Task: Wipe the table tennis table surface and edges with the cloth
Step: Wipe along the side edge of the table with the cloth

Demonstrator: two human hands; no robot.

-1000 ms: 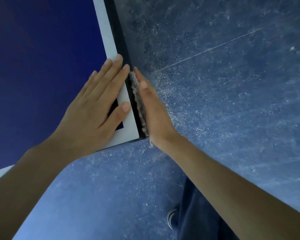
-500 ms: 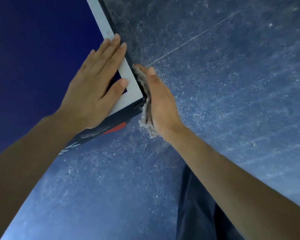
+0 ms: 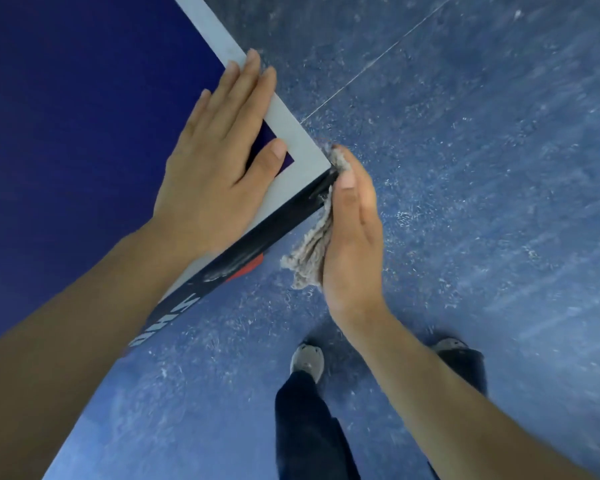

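Head view: pressed grey cloth (image 3: 309, 252) against dark side edge at bench (image 3: 302, 157) corner, frame centre, with right hand (image 3: 355, 244), fingers (image 3: 351, 183) straight. Rested left hand (image 3: 208, 174) flat on bench top, fingers extended, centre-left.

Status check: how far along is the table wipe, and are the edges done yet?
Done: the visible blue top of the table looks clean, though only this corner shows. In hand: the right hand presses the cloth against the corner's side edge, while the left hand rests flat on top. Left: the near edge band shows pale smears, so likely needs wiping.
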